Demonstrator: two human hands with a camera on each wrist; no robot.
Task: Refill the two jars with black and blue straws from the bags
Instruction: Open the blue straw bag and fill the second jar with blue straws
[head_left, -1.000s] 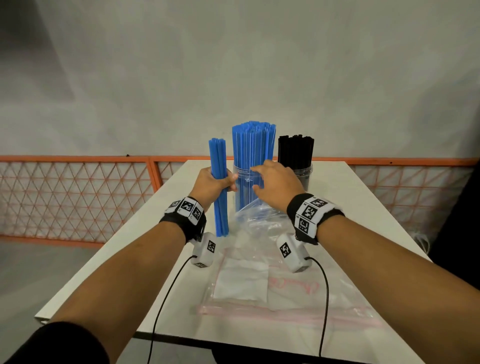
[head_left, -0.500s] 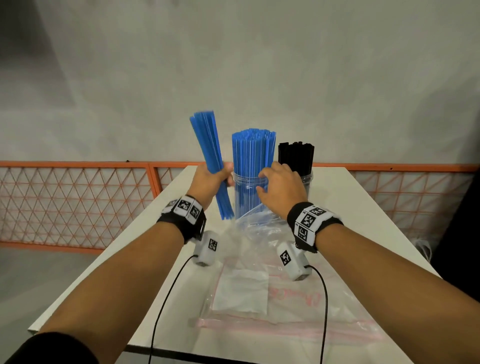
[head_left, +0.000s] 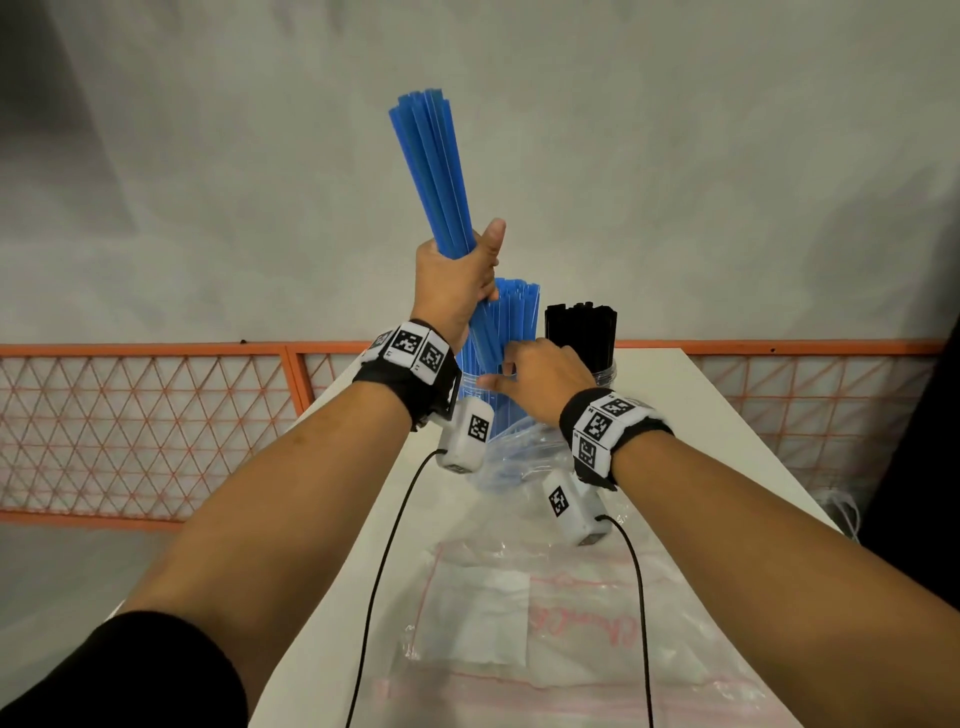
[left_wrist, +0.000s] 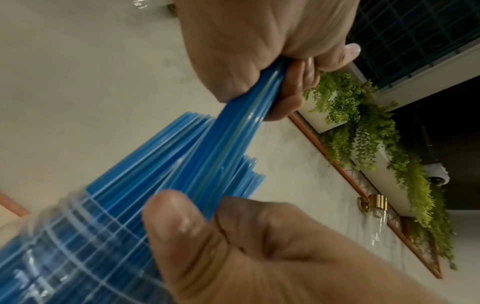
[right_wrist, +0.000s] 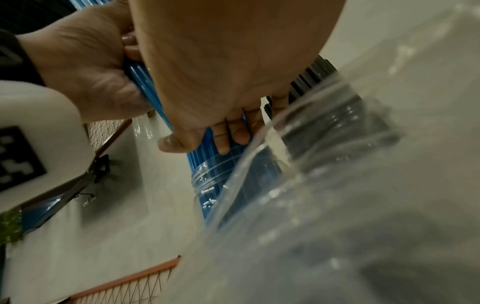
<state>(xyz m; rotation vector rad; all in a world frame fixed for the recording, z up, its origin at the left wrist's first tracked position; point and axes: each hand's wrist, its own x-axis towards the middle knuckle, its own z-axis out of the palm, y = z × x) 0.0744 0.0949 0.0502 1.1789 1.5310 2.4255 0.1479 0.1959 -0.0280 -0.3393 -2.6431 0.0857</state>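
While the left hand (head_left: 457, 275) grips the blue straw bundle (head_left: 431, 171) tilted above the blue-straw jar (head_left: 480, 395), the right hand (head_left: 540, 379) steadies the jar's straws, fingers loosely curved.

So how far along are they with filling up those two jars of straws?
Well along, it seems. The jar of black straws already stands packed, and the blue jar is nearly full. In hand: the left hand grips a bundle of blue straws, lower ends going in among the jar's straws, while the right hand rests at the rim. Left: seating that bundle. The bags on the table look flat and near empty.
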